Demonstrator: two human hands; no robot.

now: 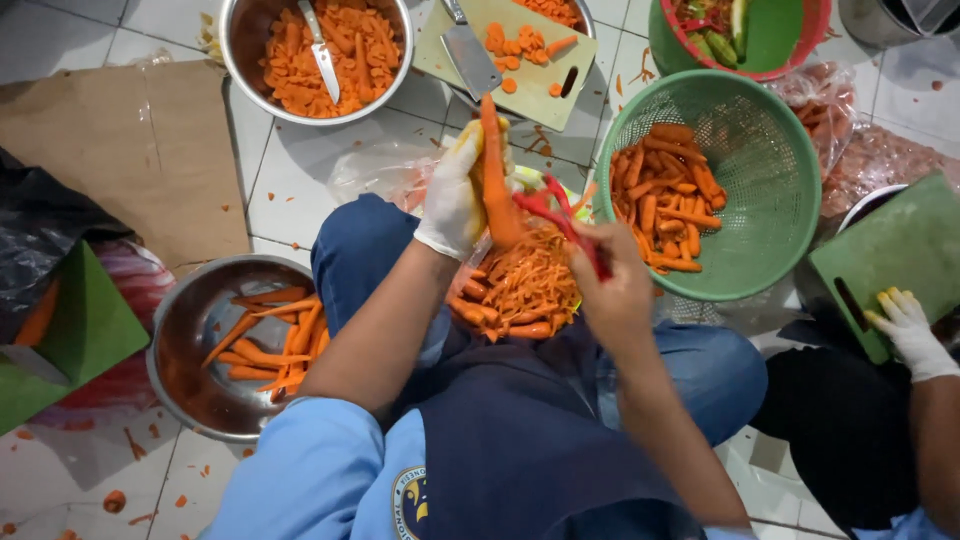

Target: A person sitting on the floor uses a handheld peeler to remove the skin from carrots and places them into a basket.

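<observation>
Head view: in the centre of the frame the person's left hand [455, 195], in a white glove, is clenched around a long orange carrot [492, 175] held upright, tip toward the top of the frame. The bare right hand [612, 285] grips a red-handled peeler [560, 215] whose blade end lies against the carrot's lower half.

Judging by what lies around, the peeling looks well under way but not finished. A heap of orange peel strips [520, 290] sits on the lap just below the hands. A round steel bowl [185, 340] at lower left holds a handful of whole carrots. The green plastic colander [770, 200] at right holds many more. At the top, a second steel bowl [240, 50] is full of sliced carrot with a knife in it, beside a pale cutting board [545, 80] with a cleaver and a few slices.

Room is tight. The colander's rim sits just beside the right hand, and the lower bowl near the left knee. Another person's gloved hand [905, 330] rests on a green cutting board [900, 245] at far right, well apart. The white tile floor [290, 190] shows between the upper bowl and the knee.
</observation>
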